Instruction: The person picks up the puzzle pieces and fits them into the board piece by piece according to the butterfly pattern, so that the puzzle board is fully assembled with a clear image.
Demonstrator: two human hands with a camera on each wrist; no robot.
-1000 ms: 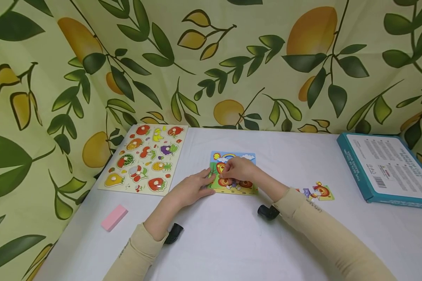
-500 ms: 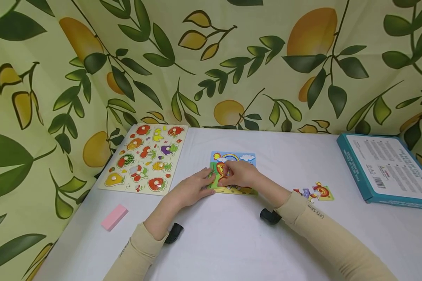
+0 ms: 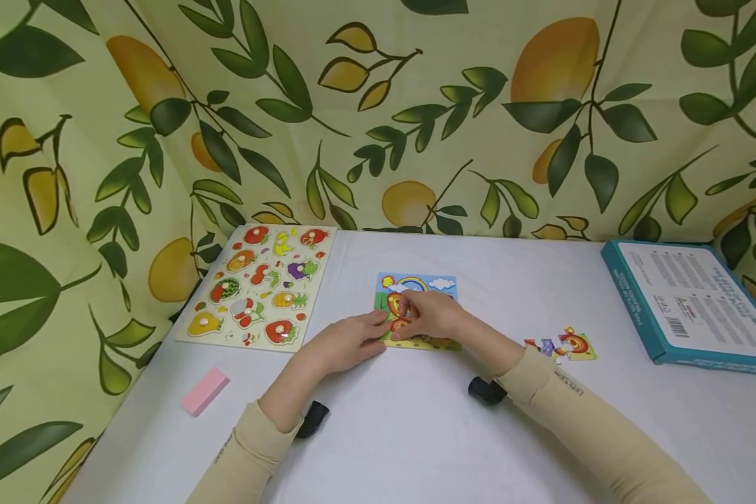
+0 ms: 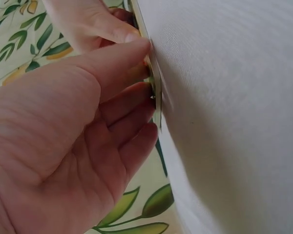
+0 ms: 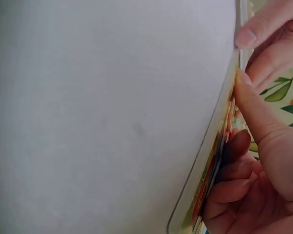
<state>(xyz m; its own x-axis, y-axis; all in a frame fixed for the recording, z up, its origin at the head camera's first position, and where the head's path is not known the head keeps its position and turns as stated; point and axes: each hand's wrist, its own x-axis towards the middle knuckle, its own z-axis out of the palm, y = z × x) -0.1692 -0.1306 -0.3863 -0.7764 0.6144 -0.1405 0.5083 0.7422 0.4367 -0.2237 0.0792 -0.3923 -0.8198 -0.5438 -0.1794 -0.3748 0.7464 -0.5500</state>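
A small picture puzzle board [image 3: 449,285], with a rainbow, sun and clouds on its upper part, lies flat on the white table. My left hand [image 3: 348,343] rests at its left edge, fingers fairly straight; in the left wrist view the left hand's fingertips [image 4: 147,131] touch the board's edge. Over the board's left middle, my right hand [image 3: 433,313] has thumb and index finger on either side of a red and orange puzzle piece [image 3: 400,323]. Seen from the right wrist, the right thumb [image 5: 256,109] reaches the board while the other fingers curl. The right hand hides much of the picture.
Several loose puzzle pieces [image 3: 576,344] lie right of the board. A fruit knob puzzle [image 3: 318,280] sits at the left, with a pink block [image 3: 205,392] in front of it. A teal and white box [image 3: 699,301] stands at the right. Patterned cloth hangs behind.
My right thumb has come down and away from the index finger, from a closer pinch to a wider hold on the board. The left hand has shifted very slightly at the board's edge.
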